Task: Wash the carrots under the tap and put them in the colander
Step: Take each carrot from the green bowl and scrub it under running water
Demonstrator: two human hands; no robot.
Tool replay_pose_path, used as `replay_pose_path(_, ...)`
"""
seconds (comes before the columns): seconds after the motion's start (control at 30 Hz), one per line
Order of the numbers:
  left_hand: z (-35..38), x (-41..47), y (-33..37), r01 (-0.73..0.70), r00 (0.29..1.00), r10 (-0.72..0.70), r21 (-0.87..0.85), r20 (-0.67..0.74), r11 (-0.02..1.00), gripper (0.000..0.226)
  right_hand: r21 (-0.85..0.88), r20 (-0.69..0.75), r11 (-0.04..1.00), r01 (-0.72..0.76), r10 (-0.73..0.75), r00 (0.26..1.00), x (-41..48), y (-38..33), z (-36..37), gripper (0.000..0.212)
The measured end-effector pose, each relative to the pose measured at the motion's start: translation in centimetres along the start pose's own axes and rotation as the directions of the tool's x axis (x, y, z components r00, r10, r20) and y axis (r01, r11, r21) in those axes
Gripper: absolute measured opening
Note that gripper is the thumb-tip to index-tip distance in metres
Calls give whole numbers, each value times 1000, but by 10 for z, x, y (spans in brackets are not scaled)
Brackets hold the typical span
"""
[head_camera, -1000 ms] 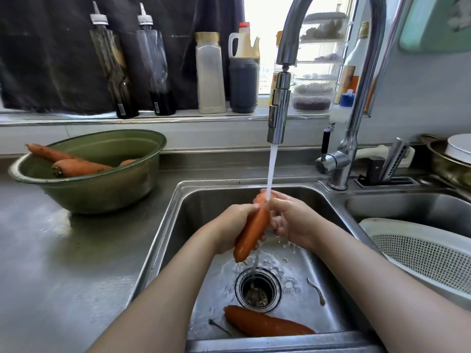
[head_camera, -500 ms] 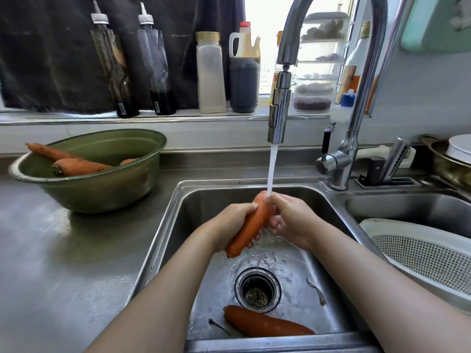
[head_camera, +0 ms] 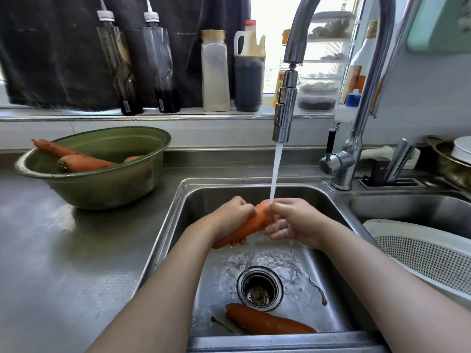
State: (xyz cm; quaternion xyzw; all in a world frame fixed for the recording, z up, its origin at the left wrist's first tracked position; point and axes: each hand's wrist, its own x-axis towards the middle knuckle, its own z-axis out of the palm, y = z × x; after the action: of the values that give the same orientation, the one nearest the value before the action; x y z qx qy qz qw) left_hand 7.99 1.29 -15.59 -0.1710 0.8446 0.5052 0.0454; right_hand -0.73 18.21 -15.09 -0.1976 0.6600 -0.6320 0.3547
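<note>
So the big brushed stainless steel counter (head_camera: 63, 250) takes up the left side, with the deep stainless steel sink basin (head_camera: 198, 200) sunk into it. Over on the right, sitting in a second basin, is the white perforated plastic colander (head_camera: 420, 256), and the part I can see has zero carrots in it. On the counter, well apart from the colander, sits the round olive-green metal bowl (head_camera: 102, 189) with at least three dirty-looking orange carrots (head_camera: 84, 163) inside. The tall arched chrome tap (head_camera: 285, 118) is on, with a thin stream of water (head_camera: 275, 171) dropping straight down.

Progress-wise I'd call this early days: one carrot mid-wash, nothing in the colander, and the bowl lot not yet done. There's also a fat orange carrot (head_camera: 267, 322) lying on the sink floor, just this side of the round drain (head_camera: 260, 286). No idea if that one's rinsed or waiting its turn.

Now the hands. The left hand (head_camera: 229, 215) is wrapped round the middle of the long orange carrot (head_camera: 254, 221), fingers curled under it. The right hand (head_camera: 293, 222) has its thumb and fingers closed on the thick top end, right where the water lands. So the carrot sits between both hands, tilted, with the thick end up under the stream. The thin end pokes out below the left hand, clear of the sink floor.
</note>
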Motion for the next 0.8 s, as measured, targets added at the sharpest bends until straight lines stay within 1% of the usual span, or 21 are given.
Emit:
replay_pose_path(0.07, -2, 2, -2, 4, 1000, -5, 33, 6, 999, 33, -75, -3, 997, 8, -8, 1000, 0, 2, 1, 16)
replay_pose_path(0.13, -4, 2, -2, -13, 1000, 11, 59, 23, 998, 44, -77, 2, 997, 10, -10, 1000, 0, 1, 2, 18)
replay_pose_path(0.17, -6, 0, 0, -25, 999, 22, 84, 30, 996, 45, -58, 14, 998, 10, -10, 1000, 0, -1, 1, 20)
replay_pose_path(0.23, -9, -2, 2, -68, 997, 65, 109, 27, 992, 43, -23, 37, 1000, 15, -14, 999, -1, -3, -2, 22)
replay_pose_path(0.3, -10, -4, 2, -132, 991, 133, 94, -8, 987, 41, -55, 18, 998, 33, -32, 999, -1, -3, -4, 23)
replay_pose_path(0.37, -11, 0, 0, -216, 968, 236, 209, -79, 954, 35, -110, -19, 993, 49, -51, 999, 0, -1, -5, 25)
replay_pose_path(0.43, -13, 3, -3, -253, 950, 294, 287, -109, 924, 31, -96, -29, 994, 46, -49, 998, 2, -1, -7, 26)
replay_pose_path(0.53, -14, 4, -3, -271, 940, 320, 314, -116, 910, 29, -30, -37, 999, 40, -41, 998, 4, -1, -12, 26)
replay_pose_path(0.6, -13, 3, -1, -274, 940, 326, 349, -101, 896, 28, -71, -39, 996, 51, -53, 998, 4, 0, -11, 24)
replay_pose_path(0.67, -12, 4, -1, -273, 941, 325, 363, -89, 891, 24, -114, -33, 991, 63, -68, 997, 3, 0, -10, 17)
replay_pose_path(0.73, -14, 4, -3, -267, 944, 314, 322, -101, 908, 24, -67, -10, 996, 64, -65, 998, 2, -1, -10, 15)
replay_pose_path(0.8, -15, 5, -4, -276, 940, 321, 296, -115, 915, 26, 2, 12, 998, 55, -55, 998, 2, -3, -11, 18)
